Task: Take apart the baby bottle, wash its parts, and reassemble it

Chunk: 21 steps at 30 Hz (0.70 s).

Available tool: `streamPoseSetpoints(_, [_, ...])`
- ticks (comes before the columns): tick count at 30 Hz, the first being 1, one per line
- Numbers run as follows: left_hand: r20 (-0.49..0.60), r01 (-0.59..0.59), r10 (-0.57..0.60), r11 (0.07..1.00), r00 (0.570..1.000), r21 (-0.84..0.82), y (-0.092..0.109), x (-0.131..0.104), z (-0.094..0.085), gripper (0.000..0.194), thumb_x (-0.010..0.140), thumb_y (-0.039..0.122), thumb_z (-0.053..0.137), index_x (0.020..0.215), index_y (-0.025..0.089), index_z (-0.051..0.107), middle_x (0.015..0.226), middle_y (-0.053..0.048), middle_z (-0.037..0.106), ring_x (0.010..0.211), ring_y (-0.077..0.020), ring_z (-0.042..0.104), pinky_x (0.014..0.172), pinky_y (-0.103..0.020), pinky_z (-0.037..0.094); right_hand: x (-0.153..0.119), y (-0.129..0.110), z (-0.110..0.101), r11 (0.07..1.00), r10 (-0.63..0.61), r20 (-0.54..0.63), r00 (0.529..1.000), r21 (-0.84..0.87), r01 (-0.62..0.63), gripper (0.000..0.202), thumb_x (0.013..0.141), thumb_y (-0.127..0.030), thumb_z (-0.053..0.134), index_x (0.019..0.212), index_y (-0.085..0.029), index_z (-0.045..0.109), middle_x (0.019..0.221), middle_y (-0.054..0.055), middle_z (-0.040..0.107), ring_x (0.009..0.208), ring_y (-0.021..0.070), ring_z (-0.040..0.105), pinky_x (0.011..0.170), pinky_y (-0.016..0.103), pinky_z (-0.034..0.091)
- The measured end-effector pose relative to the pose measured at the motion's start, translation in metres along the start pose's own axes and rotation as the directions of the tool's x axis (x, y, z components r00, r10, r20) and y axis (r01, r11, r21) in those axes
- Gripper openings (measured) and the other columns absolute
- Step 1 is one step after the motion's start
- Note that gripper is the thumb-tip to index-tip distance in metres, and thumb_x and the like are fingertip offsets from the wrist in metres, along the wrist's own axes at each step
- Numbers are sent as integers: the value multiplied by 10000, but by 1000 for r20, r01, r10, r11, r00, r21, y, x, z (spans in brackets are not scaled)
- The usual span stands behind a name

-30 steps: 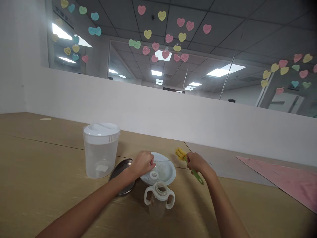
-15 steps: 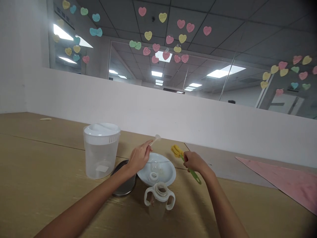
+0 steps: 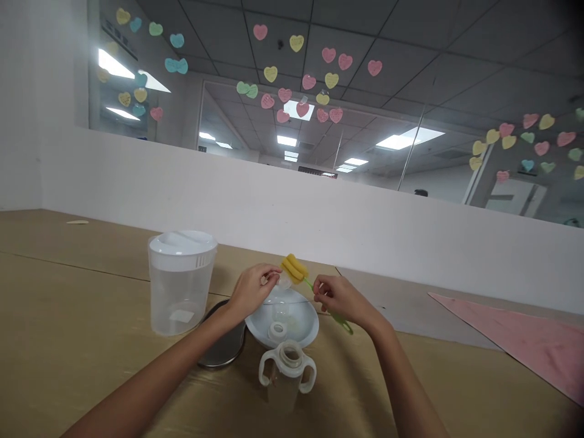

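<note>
My left hand (image 3: pixel 255 287) pinches a small translucent piece (image 3: pixel 283 280) above the back of a white bowl (image 3: pixel 258 326). In my right hand (image 3: pixel 336 297) is the green handle of a brush; its yellow sponge head (image 3: pixel 294 268) points left and is close to the translucent piece, and whether they touch is hard to tell. Inside the bowl are a clear part and a white ring (image 3: pixel 277 331). A clear cup with two white handles (image 3: pixel 291 359) stands upright and open-topped in front of the bowl.
A clear pitcher with a white lid (image 3: pixel 181 283) stands on the table, left of the bowl. Between them lies a dark metal tray (image 3: pixel 222 345). A pink cloth (image 3: pixel 515 334) lies at the right. Behind the table is a white wall (image 3: pixel 228 198) with glass above.
My right hand has moved left, bringing the yellow brush head beside the translucent piece. That piece, in my left hand, has come lower and no longer sticks up to the right.
</note>
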<state>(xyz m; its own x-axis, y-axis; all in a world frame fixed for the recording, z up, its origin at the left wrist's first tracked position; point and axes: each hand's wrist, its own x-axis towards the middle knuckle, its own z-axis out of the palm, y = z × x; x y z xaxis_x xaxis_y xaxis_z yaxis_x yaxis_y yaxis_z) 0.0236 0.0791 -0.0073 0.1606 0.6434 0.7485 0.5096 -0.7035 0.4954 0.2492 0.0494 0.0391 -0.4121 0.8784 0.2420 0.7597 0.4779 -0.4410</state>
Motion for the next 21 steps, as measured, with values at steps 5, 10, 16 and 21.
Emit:
streamPoseSetpoints(5, [-40,46,-51,990,998,-133,4,7,-3,169,775,257,527,863,178,649,848,-28,682,764,-154,612,731,-258,460,-4,-9,0,981,-33,-29,999,-190,27,110,709,-97,452,678,-176,522,646,-1,593,539,94,513,508,196,311])
streamPoseSetpoints(10, [-51,91,-105,971,993,-221,7,11,0,144,743,294,561,797,164,589,776,-19,647,728,-149,602,670,-239,458,-7,-13,0,954,-18,-42,999,-299,5,152,682,-52,457,659,-172,547,628,4,595,560,100,502,523,201,302])
streamPoseSetpoints(16, [19,50,-52,996,998,69,6,5,-2,150,814,311,467,890,201,536,684,16,609,621,-142,559,580,-241,377,-6,-20,-1,989,-119,-102,988,-105,108,137,799,-161,429,788,-196,561,693,-4,614,556,98,531,524,198,345])
streamPoseSetpoints(21, [60,117,-109,980,992,-161,-10,-11,1,178,846,341,422,943,194,447,614,29,586,588,-137,558,559,-230,392,-5,-23,-4,991,-132,-254,958,-45,125,130,828,-211,431,815,-198,560,719,-3,614,541,91,526,532,204,373])
